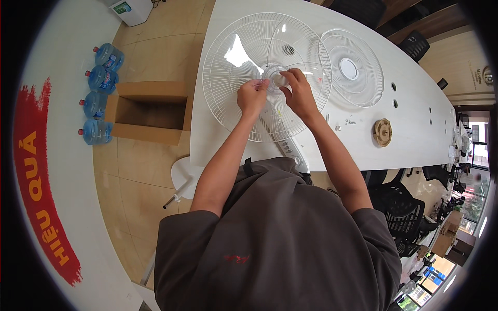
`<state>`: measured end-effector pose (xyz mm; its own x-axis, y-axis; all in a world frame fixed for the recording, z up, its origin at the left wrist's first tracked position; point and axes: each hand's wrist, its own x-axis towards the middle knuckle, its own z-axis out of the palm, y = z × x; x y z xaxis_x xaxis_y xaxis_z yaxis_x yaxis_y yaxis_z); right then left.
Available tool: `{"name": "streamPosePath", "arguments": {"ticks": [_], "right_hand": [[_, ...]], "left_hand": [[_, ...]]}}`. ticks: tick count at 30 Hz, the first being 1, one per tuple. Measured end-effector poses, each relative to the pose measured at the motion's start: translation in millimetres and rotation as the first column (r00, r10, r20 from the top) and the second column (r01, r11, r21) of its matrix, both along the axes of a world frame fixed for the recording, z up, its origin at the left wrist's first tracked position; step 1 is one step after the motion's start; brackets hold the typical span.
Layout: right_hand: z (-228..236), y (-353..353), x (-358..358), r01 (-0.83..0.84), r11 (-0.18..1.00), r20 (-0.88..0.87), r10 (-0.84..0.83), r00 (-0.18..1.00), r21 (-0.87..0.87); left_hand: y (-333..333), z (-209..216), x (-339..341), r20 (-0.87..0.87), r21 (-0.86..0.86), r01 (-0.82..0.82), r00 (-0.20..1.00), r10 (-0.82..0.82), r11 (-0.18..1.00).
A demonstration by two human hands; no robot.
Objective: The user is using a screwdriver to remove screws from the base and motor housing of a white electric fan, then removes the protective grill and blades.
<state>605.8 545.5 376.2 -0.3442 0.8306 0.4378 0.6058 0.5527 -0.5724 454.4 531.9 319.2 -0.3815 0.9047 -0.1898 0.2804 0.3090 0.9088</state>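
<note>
A white wire fan grille [218, 111] lies on the table with clear fan blades [249, 44] inside it. Both of my hands meet at the hub in the middle. My left hand [252, 97] pinches the hub's left edge with thumb and forefinger. Curled around a small, round, clear-white cap [280, 80] at the hub are the fingers of my right hand [299, 94]. Whether the cap is seated on the shaft I cannot tell. A white fan neck with buttons [292, 150] runs from under the grille toward my body.
The second grille [371, 85] lies at the right on the white table [420, 103]. Small screws [350, 122] and a brown moulded ring [383, 132] are nearer me. On the floor at left stand an open cardboard box [150, 129], several water bottles [96, 105] and a white fan base [182, 173].
</note>
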Motion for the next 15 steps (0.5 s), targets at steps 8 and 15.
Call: {"name": "streamPosePath", "arguments": {"ticks": [8,15], "right_hand": [[14.1,0.1,-2.8,0.079,0.989,-0.034,-0.084,0.996,-0.124],[6.7,2.0,-4.4,0.112,0.988,0.081,-0.104,0.991,-0.107]], "left_hand": [[0.1,6.3,0.9,-0.027,-0.024,0.013,1.000,-0.014,1.000],[-0.9,4.0,1.9,-0.020,-0.004,0.010,1.000,-0.010,1.000]]}}
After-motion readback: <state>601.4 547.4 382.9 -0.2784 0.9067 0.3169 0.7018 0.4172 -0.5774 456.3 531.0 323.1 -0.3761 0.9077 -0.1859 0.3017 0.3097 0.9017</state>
